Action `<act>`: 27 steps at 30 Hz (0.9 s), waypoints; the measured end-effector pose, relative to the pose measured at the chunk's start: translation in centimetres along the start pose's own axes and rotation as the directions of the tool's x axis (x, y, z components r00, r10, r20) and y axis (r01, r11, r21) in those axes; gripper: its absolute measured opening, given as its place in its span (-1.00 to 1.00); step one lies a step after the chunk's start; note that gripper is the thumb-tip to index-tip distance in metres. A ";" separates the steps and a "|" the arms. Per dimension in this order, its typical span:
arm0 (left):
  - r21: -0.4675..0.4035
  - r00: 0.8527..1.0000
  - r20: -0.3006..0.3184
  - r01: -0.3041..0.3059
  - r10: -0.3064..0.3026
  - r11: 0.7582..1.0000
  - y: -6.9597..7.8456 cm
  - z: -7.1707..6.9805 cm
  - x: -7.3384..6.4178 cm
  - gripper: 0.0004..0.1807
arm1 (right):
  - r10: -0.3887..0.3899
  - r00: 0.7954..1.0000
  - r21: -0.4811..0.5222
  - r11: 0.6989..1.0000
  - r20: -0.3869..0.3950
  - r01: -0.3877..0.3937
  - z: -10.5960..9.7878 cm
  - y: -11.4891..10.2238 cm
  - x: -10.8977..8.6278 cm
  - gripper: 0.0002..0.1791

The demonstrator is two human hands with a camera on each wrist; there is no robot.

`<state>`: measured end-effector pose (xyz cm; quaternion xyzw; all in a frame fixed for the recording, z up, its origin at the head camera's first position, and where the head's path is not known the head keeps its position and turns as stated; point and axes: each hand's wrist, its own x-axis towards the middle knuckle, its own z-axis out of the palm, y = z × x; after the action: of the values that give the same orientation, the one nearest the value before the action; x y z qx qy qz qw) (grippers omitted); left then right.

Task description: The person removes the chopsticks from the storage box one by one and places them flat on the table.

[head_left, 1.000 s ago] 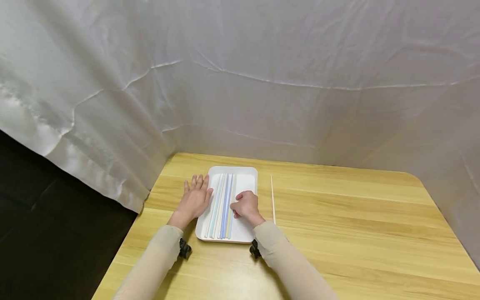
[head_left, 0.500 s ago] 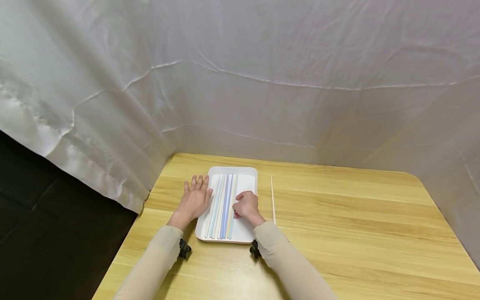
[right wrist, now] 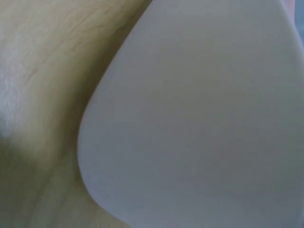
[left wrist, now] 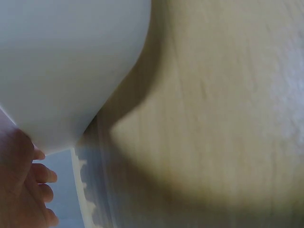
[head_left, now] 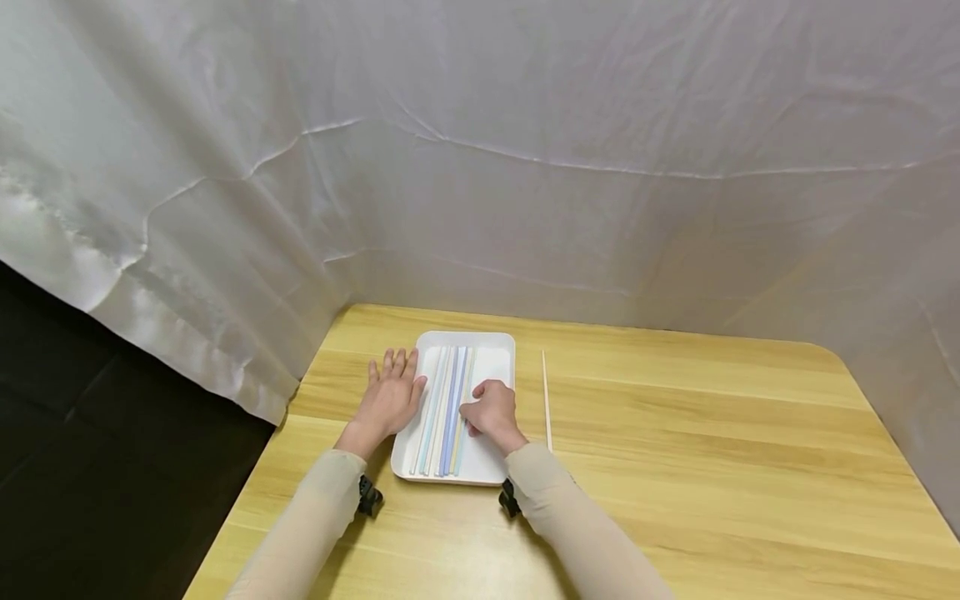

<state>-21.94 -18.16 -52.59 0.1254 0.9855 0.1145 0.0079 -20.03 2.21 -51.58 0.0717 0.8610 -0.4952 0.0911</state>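
Note:
Pastel chopsticks [head_left: 427, 442], white, blue, lilac and yellow, lie side by side in a shallow white tray [head_left: 491, 465] on the table. My left hand [head_left: 387, 403] rests along the tray's left rim, fingers spread and straight. Over the right part of the row is my right hand [head_left: 495, 412], fingers curled, thumb and forefinger on the light blue chopstick [head_left: 459, 462] at the row's right end. The hand itself hides its grip from above. In the left wrist view, fingers [left wrist: 43, 174] show beside the tray wall [left wrist: 71, 61]; the right wrist view is mostly tray [right wrist: 190, 118].
A single pale chopstick [head_left: 547, 400] lies on the wooden table [head_left: 712, 450], just right of the tray. A light curtain [head_left: 600, 167] hangs behind the table and on the left. Dark floor [head_left: 97, 467] shows past the left edge.
My right hand shifts slightly right, then back left, and the light blue chopstick moves with it, ending closer to the yellow one. My left hand and the tray stay in place.

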 end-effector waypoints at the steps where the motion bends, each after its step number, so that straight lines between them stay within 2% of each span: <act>1: 0.003 1.000 -0.005 -0.001 0.001 1.000 0.0 0.0 0.0 -0.29 | -0.006 1.000 -0.003 1.000 -0.001 0.006 0.0 0.0 0.0 -0.78; 6: 0.002 1.000 -0.009 0.000 0.000 1.000 -0.1 -0.1 0.1 -0.29 | -0.015 1.000 -0.041 0.999 -0.002 0.015 -0.1 -0.2 0.0 -0.79; 11: -0.003 1.000 -0.012 -0.002 0.002 1.000 -0.1 -0.1 0.0 -0.30 | 0.008 1.000 -0.089 0.996 -0.006 -0.009 -0.1 -0.5 0.0 -0.80; 24: -0.013 1.000 -0.005 0.001 -0.001 1.000 -0.1 -0.1 0.1 -0.30 | -0.002 1.000 -0.080 0.997 -0.021 0.001 0.0 -0.5 -0.1 -0.77; 27: -0.014 1.000 0.009 0.003 -0.002 1.000 -0.1 -0.1 0.0 -0.29 | -0.008 1.000 -0.088 0.996 -0.026 0.006 0.0 -0.4 -0.1 -0.84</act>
<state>-21.99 -18.23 -52.50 0.1246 0.9847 0.1208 0.0135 -19.97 1.96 -51.21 0.0711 0.8832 -0.4563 0.0812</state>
